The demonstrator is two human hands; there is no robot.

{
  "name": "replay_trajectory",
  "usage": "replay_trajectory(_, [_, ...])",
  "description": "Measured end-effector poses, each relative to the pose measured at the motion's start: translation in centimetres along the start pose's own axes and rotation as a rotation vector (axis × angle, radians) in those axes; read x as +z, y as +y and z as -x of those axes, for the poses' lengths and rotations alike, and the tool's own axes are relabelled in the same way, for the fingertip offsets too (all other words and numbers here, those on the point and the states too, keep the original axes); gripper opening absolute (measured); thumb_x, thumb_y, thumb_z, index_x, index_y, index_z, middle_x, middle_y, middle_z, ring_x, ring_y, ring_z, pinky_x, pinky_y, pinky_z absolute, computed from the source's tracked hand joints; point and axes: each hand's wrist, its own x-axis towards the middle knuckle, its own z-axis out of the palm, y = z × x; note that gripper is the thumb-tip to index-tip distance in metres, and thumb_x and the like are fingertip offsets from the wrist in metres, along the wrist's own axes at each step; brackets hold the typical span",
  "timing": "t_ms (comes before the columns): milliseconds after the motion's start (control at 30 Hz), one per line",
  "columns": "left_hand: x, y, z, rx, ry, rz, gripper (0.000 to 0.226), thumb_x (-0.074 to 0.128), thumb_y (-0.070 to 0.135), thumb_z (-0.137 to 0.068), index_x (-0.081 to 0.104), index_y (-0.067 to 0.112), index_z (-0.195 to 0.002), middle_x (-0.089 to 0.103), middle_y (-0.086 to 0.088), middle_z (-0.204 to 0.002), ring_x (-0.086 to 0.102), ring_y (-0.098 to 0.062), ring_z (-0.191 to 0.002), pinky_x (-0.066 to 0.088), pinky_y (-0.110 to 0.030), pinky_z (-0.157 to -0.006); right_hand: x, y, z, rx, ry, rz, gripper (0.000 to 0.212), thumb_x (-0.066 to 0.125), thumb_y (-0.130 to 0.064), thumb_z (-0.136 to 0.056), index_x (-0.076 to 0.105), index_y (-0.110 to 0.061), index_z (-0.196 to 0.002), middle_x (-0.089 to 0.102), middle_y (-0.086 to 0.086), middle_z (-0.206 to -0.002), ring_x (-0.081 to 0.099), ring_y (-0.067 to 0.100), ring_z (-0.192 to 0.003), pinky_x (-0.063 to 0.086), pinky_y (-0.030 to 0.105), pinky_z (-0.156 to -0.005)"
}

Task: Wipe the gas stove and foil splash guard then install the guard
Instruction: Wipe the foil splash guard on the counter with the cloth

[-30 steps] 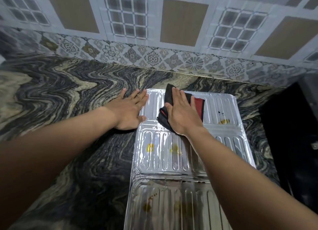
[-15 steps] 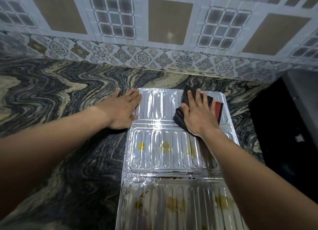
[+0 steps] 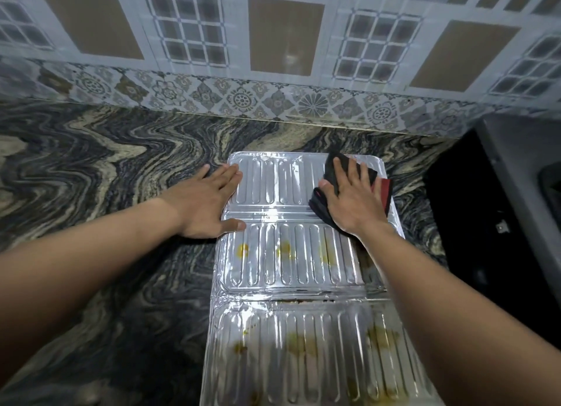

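Presently: foil splash guard (image 3: pixel 291 253) flat on marbled surface (image 3: pixel 106 178). My left hand (image 3: pixel 209 205), grip spread wide, pins its left edge. My right hand (image 3: pixel 353 202) presses dark cloth (image 3: pixel 334 168) at far-right panel. Advice: firm, rib-wise strokes; yellow stains (image 3: pixel 243 250) nearer me remain.

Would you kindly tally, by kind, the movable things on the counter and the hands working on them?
Foil splash guard: 1, lying flat on the counter
Cloth: 1, black with red
Hands: 2, left hand steadying the guard's edge, right hand flat on the cloth
Total: 4
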Motion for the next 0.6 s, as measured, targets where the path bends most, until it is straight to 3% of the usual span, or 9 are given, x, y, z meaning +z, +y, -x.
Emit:
replay_trajectory(333, [-0.8, 0.3, 0.3, -0.004, -0.019, -0.019, 0.113, 0.013, 0.086, -0.075, -0.019, 0.012, -0.153, -0.022, -0.006, -0.163, -0.017, -0.018, -0.151, -0.007, -0.041, -0.123, 1.5, 1.2, 7.8, 0.091, 0.034, -0.105, 0.061, 0.012, -0.049, -0.104, -0.001, -0.025, -0.158, -0.005, 0.003, -0.166, -0.014, 0.019, -0.151, -0.01, 0.051, -0.12])
replay_trajectory(600, [-1.5, -0.7, 0.0, 0.027, -0.056, -0.066, 0.096, 0.024, 0.074, -0.09, -0.016, 0.016, -0.155, -0.021, -0.003, -0.163, -0.016, -0.014, -0.151, -0.006, -0.041, -0.123, 2.0, 1.2, 10.5, 0.081, 0.037, -0.122, 0.06, 0.014, -0.047, -0.104, -0.001, -0.025, -0.158, -0.006, 0.004, -0.166, -0.014, 0.02, -0.151, -0.009, 0.053, -0.12])
